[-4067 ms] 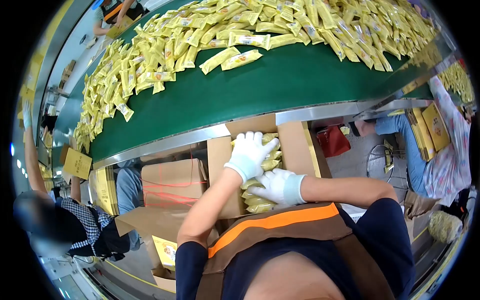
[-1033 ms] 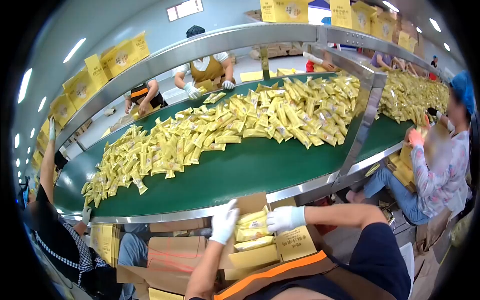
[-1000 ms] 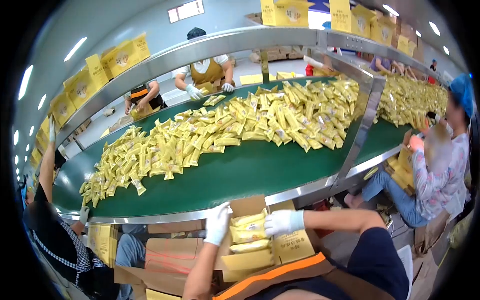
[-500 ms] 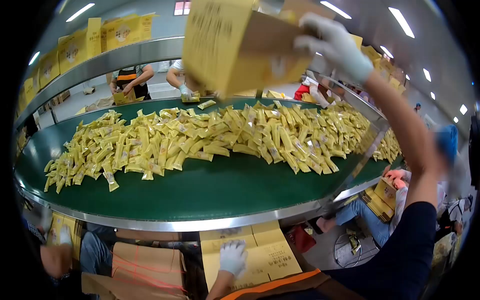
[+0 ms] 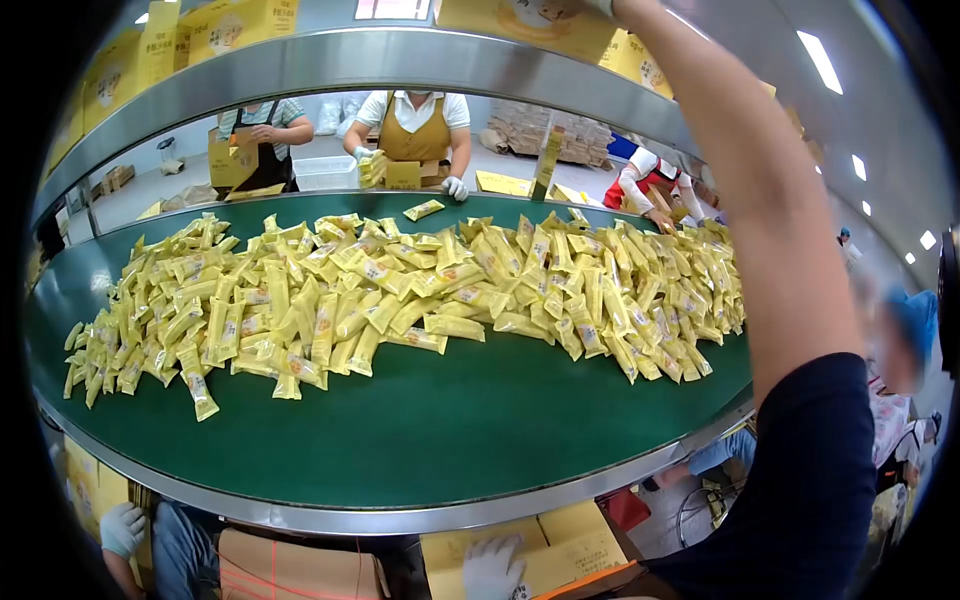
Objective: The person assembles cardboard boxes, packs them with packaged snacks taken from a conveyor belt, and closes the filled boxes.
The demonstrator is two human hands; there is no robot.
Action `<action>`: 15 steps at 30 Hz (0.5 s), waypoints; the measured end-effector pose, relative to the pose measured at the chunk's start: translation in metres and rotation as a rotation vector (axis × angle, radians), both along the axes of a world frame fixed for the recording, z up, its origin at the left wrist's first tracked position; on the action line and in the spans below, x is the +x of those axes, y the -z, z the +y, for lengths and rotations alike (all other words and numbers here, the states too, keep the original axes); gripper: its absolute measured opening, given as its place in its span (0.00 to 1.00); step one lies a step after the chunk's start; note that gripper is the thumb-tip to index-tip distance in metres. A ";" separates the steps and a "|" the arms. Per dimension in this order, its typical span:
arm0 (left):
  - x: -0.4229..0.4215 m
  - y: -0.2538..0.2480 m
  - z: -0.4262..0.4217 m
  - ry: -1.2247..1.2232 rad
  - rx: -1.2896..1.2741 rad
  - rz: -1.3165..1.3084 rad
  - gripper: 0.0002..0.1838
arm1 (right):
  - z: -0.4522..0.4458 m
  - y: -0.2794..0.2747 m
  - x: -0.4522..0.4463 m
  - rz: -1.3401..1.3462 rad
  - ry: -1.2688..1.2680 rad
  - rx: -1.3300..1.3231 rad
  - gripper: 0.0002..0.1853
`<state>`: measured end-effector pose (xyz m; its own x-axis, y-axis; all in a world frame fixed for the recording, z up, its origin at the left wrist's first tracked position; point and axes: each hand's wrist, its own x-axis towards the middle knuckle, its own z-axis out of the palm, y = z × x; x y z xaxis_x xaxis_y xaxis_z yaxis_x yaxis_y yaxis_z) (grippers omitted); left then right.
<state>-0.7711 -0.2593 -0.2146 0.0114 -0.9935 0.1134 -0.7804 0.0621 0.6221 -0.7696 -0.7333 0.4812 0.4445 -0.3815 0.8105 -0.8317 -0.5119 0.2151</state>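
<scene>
A green conveyor belt (image 5: 450,430) with a steel rim (image 5: 330,518) curves across the view, a long heap of yellow wrapped packets (image 5: 430,285) spread over its middle and far side. Beyond it are a pale floor, a co-worker in a mustard apron (image 5: 408,140), stacked brown cardboard (image 5: 548,135) and a window (image 5: 392,9); a steel shelf (image 5: 380,62) arches above, and ceiling lights (image 5: 820,62) line the right. In front of the near rim is a yellow printed carton (image 5: 577,545), the gloved left hand (image 5: 493,569) laid on it, its grip spread flat. The lower edge cuts off both. The right hand (image 5: 602,6) is almost wholly cropped at the top, beside a yellow box (image 5: 530,28), also cut off; I cannot tell how its grip stands. The raised right arm (image 5: 780,200) hides part of the room
</scene>
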 end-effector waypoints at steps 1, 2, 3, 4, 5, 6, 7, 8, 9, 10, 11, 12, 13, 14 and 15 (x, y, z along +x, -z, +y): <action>-0.002 0.001 -0.003 -0.007 -0.010 0.010 0.27 | -0.002 0.013 -0.001 0.001 -0.007 -0.037 0.26; -0.004 0.005 -0.002 -0.022 -0.016 0.015 0.28 | -0.008 0.029 0.002 -0.004 -0.022 -0.070 0.27; -0.004 0.010 0.001 -0.040 -0.019 0.014 0.28 | -0.044 0.036 -0.002 -0.002 -0.111 -0.250 0.29; -0.003 0.014 0.002 -0.037 -0.023 0.037 0.28 | -0.039 0.038 -0.002 0.018 -0.117 -0.218 0.29; -0.004 0.018 0.001 -0.031 -0.031 0.061 0.28 | -0.034 0.039 -0.003 0.038 -0.121 -0.189 0.29; -0.004 0.021 0.001 -0.022 -0.041 0.086 0.28 | -0.027 0.037 -0.004 0.061 -0.123 -0.163 0.29; -0.005 0.019 -0.001 -0.019 -0.036 0.105 0.28 | -0.025 0.036 -0.005 0.114 -0.026 -0.124 0.30; -0.005 0.017 -0.003 -0.013 -0.036 0.124 0.28 | -0.017 0.045 -0.009 0.050 -0.075 -0.174 0.27; -0.004 0.013 -0.003 -0.006 -0.036 0.141 0.28 | -0.039 0.063 -0.017 0.070 -0.023 -0.504 0.21; -0.002 0.002 -0.003 -0.004 0.010 0.082 0.26 | -0.036 0.073 -0.028 0.240 0.021 -0.531 0.19; 0.002 -0.017 -0.006 -0.005 0.058 0.026 0.25 | -0.031 0.083 -0.039 0.408 0.052 -0.560 0.17; 0.003 -0.032 -0.003 -0.009 0.114 -0.024 0.24 | 0.011 0.108 -0.057 0.716 0.064 -0.270 0.18; 0.005 -0.038 0.003 -0.088 0.134 -0.131 0.24 | 0.060 0.144 -0.079 0.547 -0.243 0.049 0.17; 0.007 -0.038 0.006 -0.168 0.157 -0.234 0.25 | 0.125 0.180 -0.099 0.477 -0.182 0.380 0.23; 0.011 -0.036 0.012 -0.243 0.186 -0.340 0.25 | 0.138 0.242 -0.131 0.470 -0.336 0.496 0.22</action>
<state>-0.7598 -0.2470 -0.1782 0.2397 -0.9704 -0.0294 -0.9203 -0.2368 0.3113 -0.9004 -0.5952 0.2397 0.8570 -0.4352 0.2760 -0.4919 -0.8505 0.1863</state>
